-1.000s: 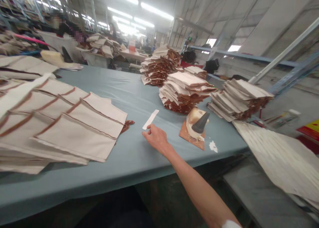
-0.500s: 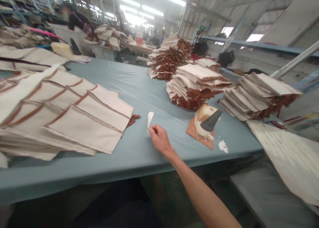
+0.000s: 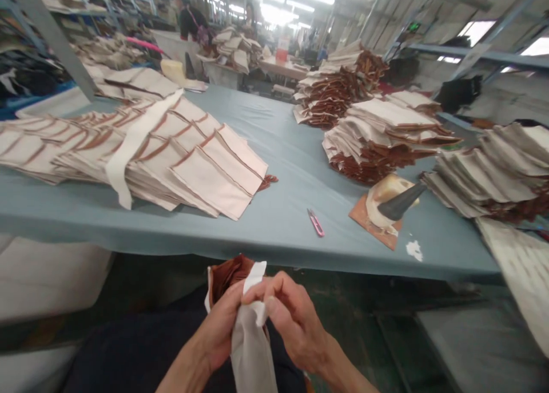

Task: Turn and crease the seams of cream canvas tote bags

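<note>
Where the view reaches 6 o'clock, below the near edge of the blue-grey covered table, 2 bare hands meet over a beige fabric piece with brown lining. The left hand is closed around the piece, its thumb lying along the top. The right hand has its thumb and forefinger bent together at a white strip laid on the fabric; the strip's upper end sticks out past the fingers toward 12 o'clock.

From the hands, pink-handled thread snips lie on the table at 1 o'clock. At 2 o'clock, a paste-smeared cream container with a dark grey cone stands on a brown board; a white smear marks the tabletop at the board's 4 o'clock. Toward 11 o'clock, overlapping beige panels with brown seams fan out, crossed by a long white band. Between 12 and 2 o'clock rise 3 larger stacks of beige-and-brown pieces.
</note>
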Available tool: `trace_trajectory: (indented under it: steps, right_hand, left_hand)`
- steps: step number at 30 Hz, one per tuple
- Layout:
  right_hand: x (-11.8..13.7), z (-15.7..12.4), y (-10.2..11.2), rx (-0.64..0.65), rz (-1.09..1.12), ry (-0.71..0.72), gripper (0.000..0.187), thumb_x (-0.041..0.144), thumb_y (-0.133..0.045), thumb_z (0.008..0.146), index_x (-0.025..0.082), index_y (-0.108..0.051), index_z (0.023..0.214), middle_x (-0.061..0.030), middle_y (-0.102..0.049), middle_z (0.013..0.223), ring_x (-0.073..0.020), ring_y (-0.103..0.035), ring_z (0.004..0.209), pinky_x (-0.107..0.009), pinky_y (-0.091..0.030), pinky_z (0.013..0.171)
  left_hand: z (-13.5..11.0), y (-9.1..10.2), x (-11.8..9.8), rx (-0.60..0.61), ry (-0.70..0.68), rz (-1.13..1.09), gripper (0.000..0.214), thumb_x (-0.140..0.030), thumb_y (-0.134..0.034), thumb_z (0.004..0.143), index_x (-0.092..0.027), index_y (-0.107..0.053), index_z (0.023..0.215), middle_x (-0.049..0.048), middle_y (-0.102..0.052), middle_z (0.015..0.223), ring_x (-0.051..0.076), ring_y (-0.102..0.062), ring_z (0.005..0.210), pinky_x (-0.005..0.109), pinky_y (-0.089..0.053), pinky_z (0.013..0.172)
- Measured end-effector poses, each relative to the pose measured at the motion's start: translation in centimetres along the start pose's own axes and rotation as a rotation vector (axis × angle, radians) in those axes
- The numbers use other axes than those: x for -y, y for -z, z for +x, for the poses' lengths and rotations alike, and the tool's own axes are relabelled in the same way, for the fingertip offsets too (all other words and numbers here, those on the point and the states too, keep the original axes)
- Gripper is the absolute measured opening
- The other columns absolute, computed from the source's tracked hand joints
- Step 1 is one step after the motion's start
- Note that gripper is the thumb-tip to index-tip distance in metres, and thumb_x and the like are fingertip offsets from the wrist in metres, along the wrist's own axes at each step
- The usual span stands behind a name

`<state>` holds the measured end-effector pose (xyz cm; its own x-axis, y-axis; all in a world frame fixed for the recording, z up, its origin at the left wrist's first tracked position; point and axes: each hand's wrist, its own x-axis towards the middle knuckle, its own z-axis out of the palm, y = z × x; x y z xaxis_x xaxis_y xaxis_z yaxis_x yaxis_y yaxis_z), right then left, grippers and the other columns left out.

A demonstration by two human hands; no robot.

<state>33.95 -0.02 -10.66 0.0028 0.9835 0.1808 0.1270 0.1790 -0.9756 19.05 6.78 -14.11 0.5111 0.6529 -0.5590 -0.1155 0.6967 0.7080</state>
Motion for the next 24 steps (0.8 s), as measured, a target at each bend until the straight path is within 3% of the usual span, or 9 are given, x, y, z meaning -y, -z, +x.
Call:
trace_trajectory:
  steps: [4,8,10,13,17,20,21,24]
  right_hand:
    - [1.9,-3.3,-1.1,0.106,-0.170,0.048,0.013,0.034,-0.058,0.113,0.027,-0.066,0.106,-0.0053,-0.085,0.111,-0.0195,-0.079,0.104,-0.029,-0.058,0.093]
    - [2.0,-3.5,-2.3,0.192,-0.088,0.316,0.006,0.029,-0.060,0.109,0.027,-0.061,0.104,-0.0034,-0.086,0.102,-0.0178,-0.083,0.091,-0.027,-0.063,0.087]
    - [2.1,-2.9,-3.1,0.210,-0.095,0.396,0.005,0.026,-0.060,0.107,0.027,-0.058,0.102,-0.0035,-0.086,0.099,-0.0172,-0.083,0.088,-0.026,-0.064,0.084]
    - [2.8,-2.6,-4.0,0.233,-0.124,0.406,0.005,0.022,-0.059,0.105,0.026,-0.058,0.103,-0.0036,-0.086,0.099,-0.0165,-0.082,0.088,-0.026,-0.064,0.086]
    - [4.3,-3.3,-4.7,0.222,-0.147,0.308,0.008,0.019,-0.057,0.107,0.025,-0.063,0.109,-0.0031,-0.082,0.101,-0.0157,-0.078,0.092,-0.026,-0.060,0.088]
    - [5.0,-4.6,-4.7,0.277,-0.188,0.197,0.009,0.022,-0.059,0.108,0.024,-0.067,0.103,-0.0002,-0.078,0.092,-0.0140,-0.072,0.085,-0.023,-0.055,0.084]
    - [5.1,-5.1,-4.6,0.338,-0.223,0.089,0.010,0.024,-0.061,0.108,0.024,-0.069,0.101,0.0003,-0.077,0.092,-0.0141,-0.071,0.086,-0.023,-0.053,0.084]
    - [4.9,-6.9,-4.0,0.613,-0.329,-0.430,0.007,0.030,-0.072,0.104,0.026,-0.078,0.103,-0.0006,-0.077,0.100,-0.0168,-0.071,0.098,-0.023,-0.051,0.085]
  left_hand:
    - [-2.7,1.9,0.8,-0.032,0.017,-0.149,0.047,-0.054,-0.094,0.069,-0.016,-0.085,0.095,0.0023,-0.073,0.072,0.018,-0.065,0.065,0.027,-0.054,0.063]
    - [-5.8,4.0,0.8,-0.083,-0.090,-0.186,0.036,-0.046,-0.093,0.071,-0.016,-0.084,0.087,0.0040,-0.074,0.066,0.018,-0.064,0.058,0.026,-0.051,0.055]
    - [-7.0,4.6,0.5,-0.115,-0.168,-0.186,0.039,-0.050,-0.091,0.075,-0.015,-0.086,0.091,0.0050,-0.075,0.063,0.019,-0.063,0.054,0.026,-0.050,0.053]
    - [-8.3,4.9,0.1,-0.168,-0.250,-0.156,0.053,-0.067,-0.088,0.081,-0.015,-0.085,0.094,0.0040,-0.073,0.062,0.018,-0.062,0.052,0.026,-0.050,0.052]
    - [-9.4,5.4,-0.3,-0.243,-0.298,-0.068,0.064,-0.077,-0.096,0.071,-0.018,-0.084,0.093,0.0022,-0.074,0.064,0.018,-0.066,0.054,0.024,-0.051,0.052]
    - [-10.7,6.4,-0.8,-0.322,-0.372,0.015,0.061,-0.075,-0.097,0.073,-0.018,-0.086,0.092,0.0020,-0.077,0.072,0.015,-0.065,0.060,0.021,-0.051,0.055]
    - [-11.3,6.7,-0.9,-0.343,-0.404,0.047,0.058,-0.073,-0.096,0.076,-0.017,-0.087,0.091,0.0019,-0.076,0.073,0.014,-0.063,0.061,0.019,-0.049,0.055]
    - [-13.3,7.4,-1.5,-0.362,-0.541,0.285,0.043,-0.060,-0.086,0.093,-0.018,-0.089,0.092,0.0025,-0.078,0.074,0.014,-0.065,0.062,0.019,-0.050,0.056]
